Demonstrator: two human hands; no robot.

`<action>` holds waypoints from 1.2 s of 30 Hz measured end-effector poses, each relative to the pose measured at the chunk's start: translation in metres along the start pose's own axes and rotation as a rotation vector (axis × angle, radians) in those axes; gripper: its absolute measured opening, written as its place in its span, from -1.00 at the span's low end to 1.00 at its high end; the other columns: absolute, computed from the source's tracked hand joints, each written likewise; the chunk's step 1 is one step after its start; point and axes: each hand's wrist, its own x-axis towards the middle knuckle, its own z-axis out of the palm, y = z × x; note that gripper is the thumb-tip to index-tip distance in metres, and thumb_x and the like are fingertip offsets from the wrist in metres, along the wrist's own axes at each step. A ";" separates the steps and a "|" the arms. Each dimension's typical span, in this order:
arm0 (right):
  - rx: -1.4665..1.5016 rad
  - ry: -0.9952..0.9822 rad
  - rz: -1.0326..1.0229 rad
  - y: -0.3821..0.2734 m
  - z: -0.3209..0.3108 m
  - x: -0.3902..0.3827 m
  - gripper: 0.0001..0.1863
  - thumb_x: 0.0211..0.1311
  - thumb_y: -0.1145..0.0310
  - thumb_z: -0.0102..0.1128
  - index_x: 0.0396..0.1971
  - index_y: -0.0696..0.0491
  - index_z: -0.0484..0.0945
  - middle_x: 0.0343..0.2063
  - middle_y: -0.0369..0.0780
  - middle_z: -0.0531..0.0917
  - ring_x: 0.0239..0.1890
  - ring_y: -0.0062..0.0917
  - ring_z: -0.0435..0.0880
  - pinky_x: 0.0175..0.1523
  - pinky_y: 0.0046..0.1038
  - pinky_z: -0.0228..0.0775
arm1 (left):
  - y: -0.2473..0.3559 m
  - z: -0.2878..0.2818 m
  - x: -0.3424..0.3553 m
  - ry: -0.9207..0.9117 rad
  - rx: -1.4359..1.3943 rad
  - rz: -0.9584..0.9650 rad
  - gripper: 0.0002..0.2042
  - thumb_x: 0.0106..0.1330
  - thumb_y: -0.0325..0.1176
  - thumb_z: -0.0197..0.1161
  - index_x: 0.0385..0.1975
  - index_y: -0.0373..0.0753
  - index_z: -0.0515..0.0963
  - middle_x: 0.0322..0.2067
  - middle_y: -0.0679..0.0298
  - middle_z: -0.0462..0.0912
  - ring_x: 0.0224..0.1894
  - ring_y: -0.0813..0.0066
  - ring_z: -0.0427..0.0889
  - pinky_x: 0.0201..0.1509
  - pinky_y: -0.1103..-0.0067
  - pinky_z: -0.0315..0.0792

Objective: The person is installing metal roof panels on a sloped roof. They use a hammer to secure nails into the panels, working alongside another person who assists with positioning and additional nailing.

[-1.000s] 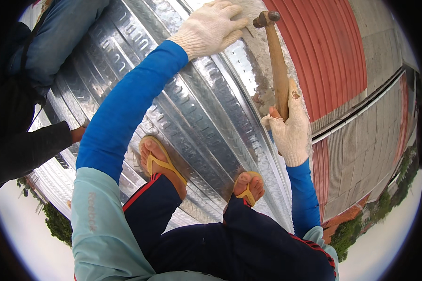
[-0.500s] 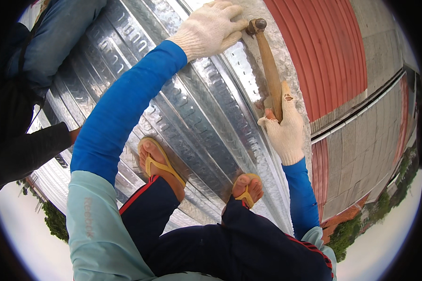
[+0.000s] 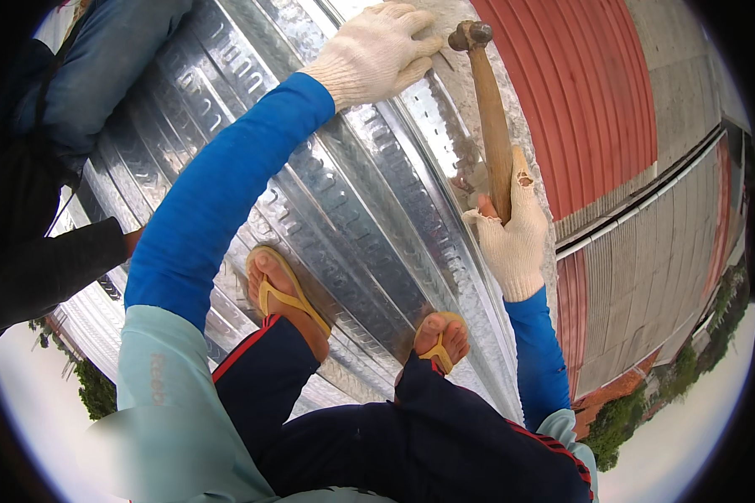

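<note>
In a cream knit glove, my left hand (image 3: 376,52) lies at the top of the ribbed metal sheets (image 3: 327,193), near their right edge. Its fingers are stretched and slightly apart, with nothing visible in them. My right hand (image 3: 514,239), gloved too with a worn hole at a finger, grips a hammer (image 3: 493,126) by the lower part of its wooden handle. The hammer's rusty metal head (image 3: 470,35) points away from me, just right of my left fingertips and not touching them. Below it runs a rough concrete edge (image 3: 453,63).
My feet in yellow flip-flops (image 3: 285,289) stand on the ribbed metal. At the left is another person in jeans (image 3: 126,63), with a dark-sleeved arm (image 3: 54,268) near my left elbow. Past the concrete edge, red roofing (image 3: 570,101) and grey roofing (image 3: 646,277) lie lower down.
The hammer head has shifted slightly right and up, away from my left fingertips. My right hand has moved a little with it. My left hand keeps its place.
</note>
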 end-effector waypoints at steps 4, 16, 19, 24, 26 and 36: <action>-0.086 -0.017 -0.032 0.013 0.002 0.002 -0.23 0.44 0.59 0.47 0.61 0.18 0.42 -0.04 0.02 0.83 -0.11 -0.36 0.88 -0.01 -0.35 0.72 | -0.001 0.000 0.004 -0.011 0.012 0.017 -0.69 0.42 -0.34 0.38 0.09 -0.29 0.71 0.10 -0.08 0.63 0.19 -0.16 0.63 0.34 0.13 0.58; -0.076 0.004 -0.063 0.013 0.003 -0.004 -0.18 0.42 0.63 0.38 0.67 0.16 0.34 0.01 -0.03 0.86 0.06 -0.28 0.93 0.15 -0.31 0.75 | -0.003 0.011 -0.003 -0.068 0.271 -0.029 -0.68 0.58 -0.18 0.35 0.22 -0.06 0.80 0.30 0.03 0.71 0.40 0.03 0.65 0.55 0.17 0.52; -0.039 -0.009 -0.017 0.026 0.009 -0.004 -0.20 0.44 0.60 0.41 0.65 0.18 0.36 0.04 0.01 0.85 0.06 -0.28 0.91 0.14 -0.32 0.75 | 0.000 0.011 -0.006 -0.068 0.274 -0.016 -0.70 0.56 -0.23 0.35 0.19 -0.07 0.81 0.28 0.09 0.73 0.37 0.06 0.68 0.52 0.20 0.54; 0.057 -0.016 -0.021 0.018 0.007 -0.008 -0.22 0.47 0.65 0.37 0.66 0.17 0.35 0.07 0.02 0.83 0.04 -0.35 0.92 0.01 -0.38 0.82 | 0.000 0.003 -0.002 0.022 -0.008 -0.020 -0.71 0.39 -0.35 0.39 0.06 -0.26 0.73 0.11 -0.06 0.65 0.21 -0.16 0.65 0.34 0.13 0.59; 0.107 -0.036 -0.012 0.019 0.008 -0.007 -0.21 0.47 0.70 0.31 0.67 0.16 0.33 0.04 0.01 0.83 0.03 -0.35 0.93 -0.05 -0.38 0.86 | 0.002 0.000 0.000 0.016 -0.008 -0.027 -0.72 0.39 -0.35 0.39 0.05 -0.25 0.73 0.11 -0.05 0.66 0.22 -0.16 0.65 0.34 0.13 0.59; 0.124 -0.086 0.056 0.034 0.018 -0.009 -0.18 0.48 0.74 0.29 0.70 0.12 0.28 0.07 0.02 0.80 -0.02 -0.36 0.94 -0.12 -0.38 0.87 | -0.001 0.005 -0.001 0.119 -0.086 -0.049 -0.76 0.36 -0.42 0.38 -0.01 -0.28 0.74 0.05 -0.03 0.71 0.18 -0.14 0.68 0.32 0.16 0.61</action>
